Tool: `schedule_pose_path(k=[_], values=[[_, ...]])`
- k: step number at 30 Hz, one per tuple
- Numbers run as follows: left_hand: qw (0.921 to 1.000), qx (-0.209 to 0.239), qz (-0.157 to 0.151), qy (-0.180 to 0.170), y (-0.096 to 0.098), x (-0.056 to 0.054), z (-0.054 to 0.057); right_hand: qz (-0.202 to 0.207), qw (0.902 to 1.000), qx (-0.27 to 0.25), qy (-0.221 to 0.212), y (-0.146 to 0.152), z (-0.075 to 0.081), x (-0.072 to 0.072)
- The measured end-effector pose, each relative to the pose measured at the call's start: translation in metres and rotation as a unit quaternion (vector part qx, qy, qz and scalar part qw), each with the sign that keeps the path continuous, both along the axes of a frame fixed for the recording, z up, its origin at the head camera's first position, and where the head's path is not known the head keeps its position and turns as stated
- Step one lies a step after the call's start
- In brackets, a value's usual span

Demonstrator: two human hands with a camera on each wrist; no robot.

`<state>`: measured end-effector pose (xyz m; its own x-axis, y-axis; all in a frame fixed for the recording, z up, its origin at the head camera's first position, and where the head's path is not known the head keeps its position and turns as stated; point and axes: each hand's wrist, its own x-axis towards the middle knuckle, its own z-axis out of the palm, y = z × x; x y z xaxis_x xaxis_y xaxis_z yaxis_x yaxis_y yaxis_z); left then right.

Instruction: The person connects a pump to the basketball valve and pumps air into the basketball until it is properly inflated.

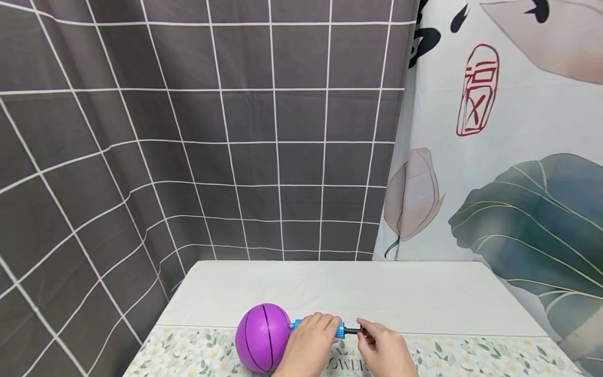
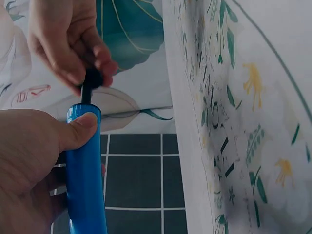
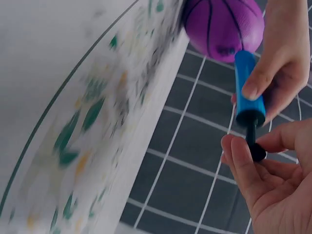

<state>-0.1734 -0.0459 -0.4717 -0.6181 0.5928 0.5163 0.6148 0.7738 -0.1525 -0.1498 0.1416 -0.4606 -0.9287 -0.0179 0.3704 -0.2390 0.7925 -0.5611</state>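
Note:
A purple ball (image 1: 261, 337) with black seam lines sits on the table, joined at its right side to a blue hand pump (image 2: 87, 165). My left hand (image 1: 312, 340) grips the pump's barrel, thumb laid along it in the left wrist view. At the pump's right end a short length of black rod shows, ending in a black knob (image 3: 257, 152). My right hand (image 1: 383, 350) pinches that knob between thumb and fingers. In the right wrist view the pump's far tip meets the ball (image 3: 224, 27); the exact joint is too small to make out.
The white table (image 1: 339, 293) has a floral cloth band (image 1: 188, 348) along its near side. Behind and to the left hangs a dark grey curtain (image 1: 245, 120) with white grid lines. A white curtain (image 1: 438, 209) with leaf prints hangs at the right.

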Motion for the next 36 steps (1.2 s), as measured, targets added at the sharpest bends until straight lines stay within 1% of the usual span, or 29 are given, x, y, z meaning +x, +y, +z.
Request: schedule_pose_path(k=[3, 5, 8, 10, 13, 17, 21, 26, 31, 36], values=[[0.9998, 0.009, -0.001, 0.015, -0.003, -0.002, 0.0, -0.009, 0.9999, 0.007, -0.005, 0.01, 0.001, -0.001], [0.9997, 0.015, 0.001, 0.022, -0.005, -0.003, 0.001, -0.025, 0.9996, 0.011, -0.004, 0.018, 0.002, -0.001], [0.9995, 0.019, 0.008, 0.022, -0.008, -0.004, 0.001, -0.046, 0.9988, 0.015, -0.008, 0.029, 0.004, 0.0], [0.9994, 0.022, 0.012, 0.023, -0.009, -0.005, 0.002, -0.058, 0.998, 0.018, -0.02, 0.036, 0.005, 0.0], [0.9992, 0.026, 0.014, 0.028, -0.01, -0.005, 0.003, -0.063, 0.9972, 0.023, -0.033, 0.044, 0.006, -0.001], [0.999, 0.027, 0.014, 0.034, -0.01, -0.005, 0.003, -0.065, 0.9965, 0.027, -0.046, 0.048, 0.006, -0.002], [0.9993, 0.018, 0.012, 0.031, -0.009, -0.005, 0.002, -0.07, 0.9962, 0.02, -0.048, 0.043, 0.007, -0.002], [0.9993, -0.008, 0.003, 0.037, -0.006, -0.002, 0.005, -0.074, 0.9969, 0.02, -0.019, 0.025, 0.008, 0.0], [0.9989, -0.023, -0.001, 0.041, -0.003, 0.0, 0.002, -0.053, 0.9981, 0.028, 0.014, 0.004, 0.006, 0.0], [0.9992, -0.034, -0.016, 0.015, 0.002, 0.003, 0.0, -0.025, 0.9984, 0.027, 0.043, -0.011, 0.003, 0.0]])
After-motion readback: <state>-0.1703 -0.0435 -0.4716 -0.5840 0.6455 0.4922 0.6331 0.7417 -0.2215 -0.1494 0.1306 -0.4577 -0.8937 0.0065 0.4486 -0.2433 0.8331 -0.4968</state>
